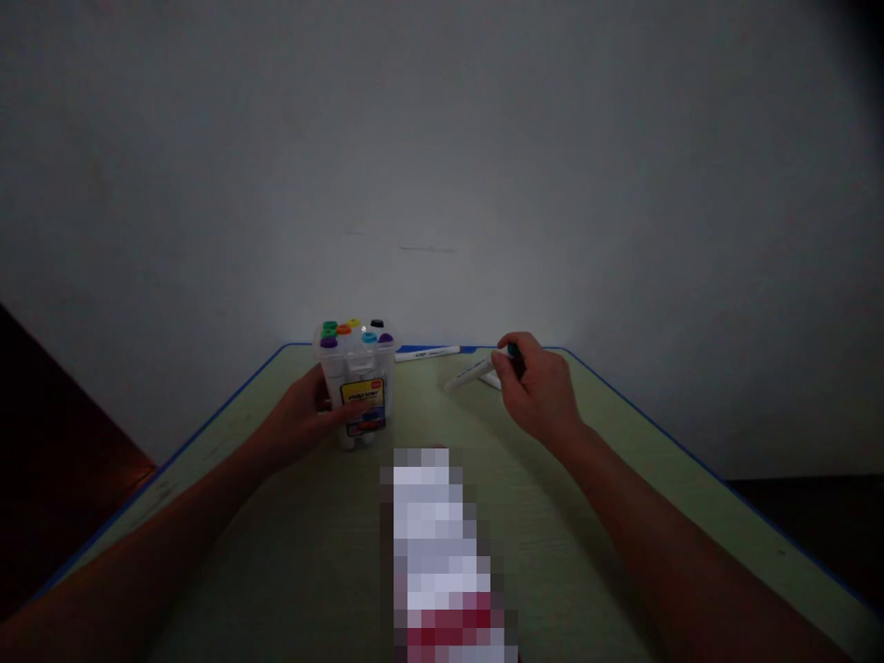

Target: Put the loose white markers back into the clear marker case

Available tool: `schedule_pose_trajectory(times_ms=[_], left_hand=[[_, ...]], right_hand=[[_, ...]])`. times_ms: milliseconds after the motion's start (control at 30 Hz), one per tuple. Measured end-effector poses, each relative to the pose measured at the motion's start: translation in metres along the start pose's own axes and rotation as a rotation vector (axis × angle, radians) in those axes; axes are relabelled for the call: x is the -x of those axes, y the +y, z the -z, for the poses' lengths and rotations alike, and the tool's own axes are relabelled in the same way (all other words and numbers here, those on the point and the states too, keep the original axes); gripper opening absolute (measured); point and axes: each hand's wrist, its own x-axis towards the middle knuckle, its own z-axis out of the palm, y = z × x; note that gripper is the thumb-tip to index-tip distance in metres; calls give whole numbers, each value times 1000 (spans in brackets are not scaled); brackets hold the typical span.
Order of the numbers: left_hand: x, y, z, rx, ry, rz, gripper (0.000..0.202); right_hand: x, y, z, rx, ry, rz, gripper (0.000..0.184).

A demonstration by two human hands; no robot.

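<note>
The left hand (296, 419) curls around a clear plastic tub of colored-cap markers (359, 354), and the right hand (535, 387) pinches a thin white marker with a dark cap (470, 373) over the green table (691, 488), a light, stiff stick, easy to hold by its middle.

And here's the left hand (296, 419), out over the far half of the table (331, 552), fingers curled forward and closed, wrist low. Across from it, the right hand (535, 387) sits higher, fingers pinched together, wrist bent downward. The bare left forearm (138, 543) and right forearm (677, 543) run inward from the table's near corners, hands well apart!
</note>
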Motion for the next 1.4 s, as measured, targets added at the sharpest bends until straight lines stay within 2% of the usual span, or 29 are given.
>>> schedule_pose_trajectory(times_ms=[1400], left_hand=[[-1, 0, -1, 6, 9, 7, 55]], right_hand=[[0, 0, -2, 26, -9, 0, 21]])
